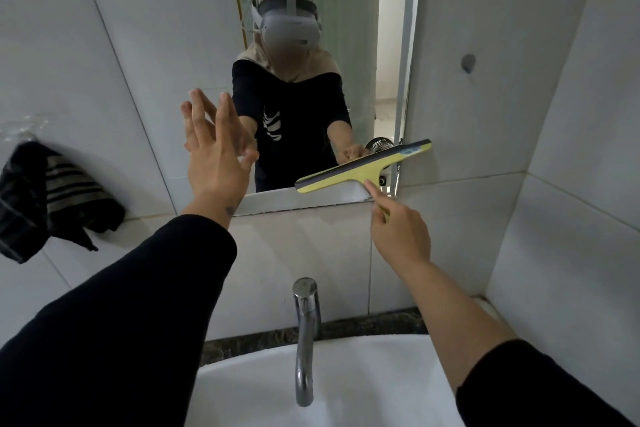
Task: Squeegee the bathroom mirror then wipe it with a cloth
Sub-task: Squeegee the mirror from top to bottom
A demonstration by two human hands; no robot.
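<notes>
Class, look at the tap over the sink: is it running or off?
Off. No water falls from the spout of the tap, and the bare white sink below shows no stream or splash.

We see a yellow-green squeegee (363,165) with a dark blade edge and a small blue label. At nine o'clock hangs a black cloth (52,198) with pale grey stripes. Our sleeves (131,305) are black, the wall tiles (485,80) white, the tap (304,329) shiny silver.
</notes>
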